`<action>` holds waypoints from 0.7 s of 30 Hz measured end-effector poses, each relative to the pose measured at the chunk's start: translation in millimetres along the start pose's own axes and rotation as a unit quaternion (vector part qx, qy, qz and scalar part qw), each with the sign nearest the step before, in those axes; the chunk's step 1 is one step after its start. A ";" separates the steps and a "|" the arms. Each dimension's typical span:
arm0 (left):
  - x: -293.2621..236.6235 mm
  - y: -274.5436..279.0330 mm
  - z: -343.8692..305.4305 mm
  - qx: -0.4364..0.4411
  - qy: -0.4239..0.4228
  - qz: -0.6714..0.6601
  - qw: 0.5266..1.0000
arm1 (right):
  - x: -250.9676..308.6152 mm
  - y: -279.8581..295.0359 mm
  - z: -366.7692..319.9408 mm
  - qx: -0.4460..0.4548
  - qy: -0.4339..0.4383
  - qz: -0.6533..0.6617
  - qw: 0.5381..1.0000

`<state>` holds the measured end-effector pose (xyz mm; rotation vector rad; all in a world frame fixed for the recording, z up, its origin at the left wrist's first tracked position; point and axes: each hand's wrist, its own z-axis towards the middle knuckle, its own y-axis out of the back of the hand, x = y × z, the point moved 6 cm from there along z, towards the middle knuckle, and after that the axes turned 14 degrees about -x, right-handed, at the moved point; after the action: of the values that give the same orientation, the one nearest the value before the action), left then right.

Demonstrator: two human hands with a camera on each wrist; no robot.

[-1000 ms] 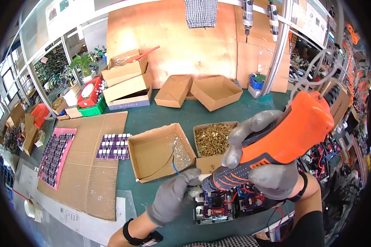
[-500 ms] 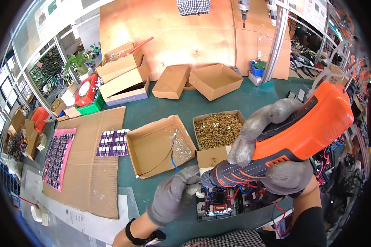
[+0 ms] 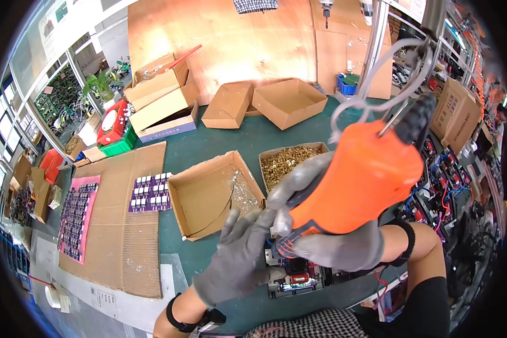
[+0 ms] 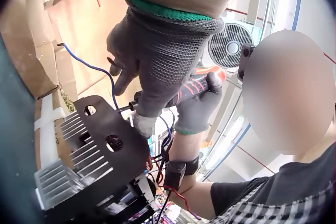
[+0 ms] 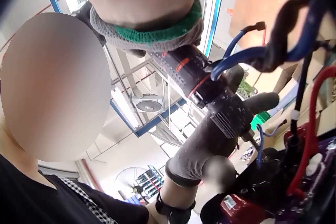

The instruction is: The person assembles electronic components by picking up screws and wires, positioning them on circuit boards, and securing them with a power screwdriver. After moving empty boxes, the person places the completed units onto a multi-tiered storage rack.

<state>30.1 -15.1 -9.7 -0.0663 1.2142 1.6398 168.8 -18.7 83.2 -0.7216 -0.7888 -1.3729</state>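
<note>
My gloved right hand [image 3: 343, 248] grips an orange and black electric screwdriver [image 3: 357, 174], tilted with its nose down over an electronic assembly [image 3: 298, 279]. The assembly carries a red component, and in the left wrist view a black bracket [image 4: 107, 140] with pale metal fins [image 4: 60, 182] shows. Next to the nose is my gloved left hand [image 3: 234, 265], fingers mostly straight and spread. From the right wrist, this hand [image 5: 207, 148] appears behind the screwdriver's nose [image 5: 231, 116], with its bit pointing down at the assembly. A blue wire [image 4: 86, 65] rises beside the left fingers.
Behind the hands stand a box of brass-coloured screws [image 3: 284, 164] and a shallow cardboard tray [image 3: 200, 205]. Purple circuit boards [image 3: 152, 192] lie on flat cardboard [image 3: 115, 242] at left, more on a pink sheet [image 3: 92, 225]. Further assemblies [image 3: 434, 180] crowd the right side.
The left fingers, curled together at the screwdriver's nose before, have straightened and spread. The screwdriver's body has swung left and steeper in my right hand. The head view has shifted slightly.
</note>
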 end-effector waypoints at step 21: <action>39.8 -51.8 -22.7 0.149 0.222 -0.290 0.919 | -36.0 -15.0 -0.7 -0.070 -0.156 0.139 0.975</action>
<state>39.4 -7.3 -77.8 -0.5796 1.5854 0.9291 152.7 -0.3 52.8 -1.1338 -0.8056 -1.0813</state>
